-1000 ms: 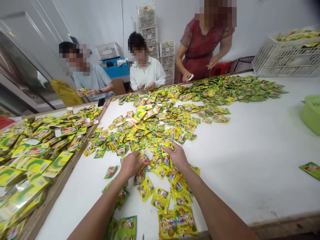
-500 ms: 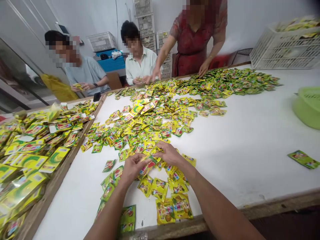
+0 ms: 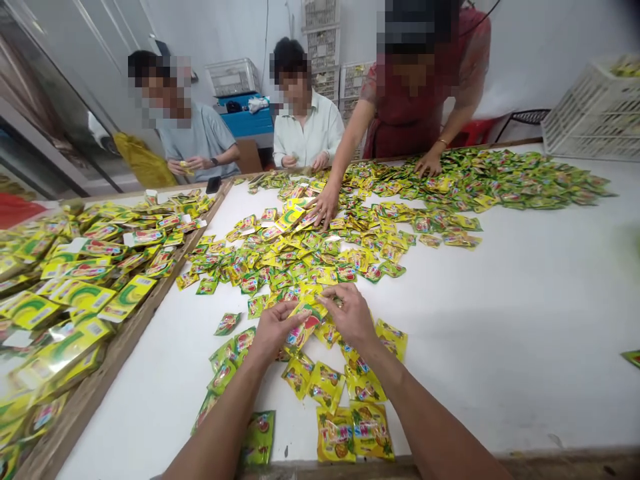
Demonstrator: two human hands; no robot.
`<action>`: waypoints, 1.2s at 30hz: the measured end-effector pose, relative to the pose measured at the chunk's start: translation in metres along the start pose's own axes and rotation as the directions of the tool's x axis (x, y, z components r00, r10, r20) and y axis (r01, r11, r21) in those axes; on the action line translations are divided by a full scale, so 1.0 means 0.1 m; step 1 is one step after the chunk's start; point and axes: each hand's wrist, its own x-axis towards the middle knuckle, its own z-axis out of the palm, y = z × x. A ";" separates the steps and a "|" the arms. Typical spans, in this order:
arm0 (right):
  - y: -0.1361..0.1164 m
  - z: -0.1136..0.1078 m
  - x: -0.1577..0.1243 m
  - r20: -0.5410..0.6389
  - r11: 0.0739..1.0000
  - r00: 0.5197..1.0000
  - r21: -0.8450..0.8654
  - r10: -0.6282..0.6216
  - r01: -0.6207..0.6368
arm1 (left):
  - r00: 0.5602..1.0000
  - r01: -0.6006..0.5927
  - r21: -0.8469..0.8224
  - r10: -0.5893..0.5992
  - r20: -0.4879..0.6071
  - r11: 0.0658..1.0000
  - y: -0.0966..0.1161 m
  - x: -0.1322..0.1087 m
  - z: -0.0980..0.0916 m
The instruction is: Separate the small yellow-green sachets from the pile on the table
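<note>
Several small yellow and green sachets (image 3: 320,260) lie spread over a white table (image 3: 500,313). My left hand (image 3: 273,330) is closed on a small stack of sachets (image 3: 303,325) near the table's front. My right hand (image 3: 347,313) meets it from the right, fingers pinching a sachet at the top of that stack. More sachets (image 3: 345,433) lie loose under and in front of both wrists.
Across the table a standing person's hand (image 3: 326,203) reaches into the pile; two seated people (image 3: 305,127) handle sachets behind. A wooden-edged tray (image 3: 115,360) of larger yellow packets sits at left. White crates (image 3: 595,117) stand at back right.
Both my hands have drawn together over the stack, the right one now pinching a sachet onto it. The standing person has leaned in and reached further into the pile.
</note>
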 end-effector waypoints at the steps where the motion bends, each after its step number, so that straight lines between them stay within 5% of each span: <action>1: -0.01 0.00 0.00 0.001 0.999 1.000 -0.030 -0.029 0.029 | 1.000 -0.009 0.001 0.009 -0.005 1.000 -0.01 0.01 -0.02; 13: 0.01 0.12 -0.07 0.224 0.990 0.973 0.117 0.051 -0.079 | 0.997 -0.043 -0.079 0.048 0.056 0.996 0.02 -0.07 -0.10; 20: -0.01 0.18 -0.11 -0.053 0.996 0.995 0.029 -0.087 0.089 | 0.995 -0.096 -0.060 0.099 0.033 0.994 0.08 -0.08 -0.03; 26: -0.01 0.18 -0.13 0.096 0.999 0.994 0.033 -0.043 0.040 | 0.995 -0.092 -0.017 0.093 0.034 0.996 0.06 -0.11 -0.08; 31: -0.01 0.17 -0.13 0.054 0.997 0.998 -0.062 -0.034 0.037 | 0.997 -0.069 -0.075 0.071 0.022 0.995 0.06 -0.10 -0.07; 36: 0.01 0.21 -0.14 0.249 1.000 0.969 -0.016 0.004 0.000 | 0.998 -0.058 -0.114 0.062 0.030 0.992 0.11 -0.16 -0.03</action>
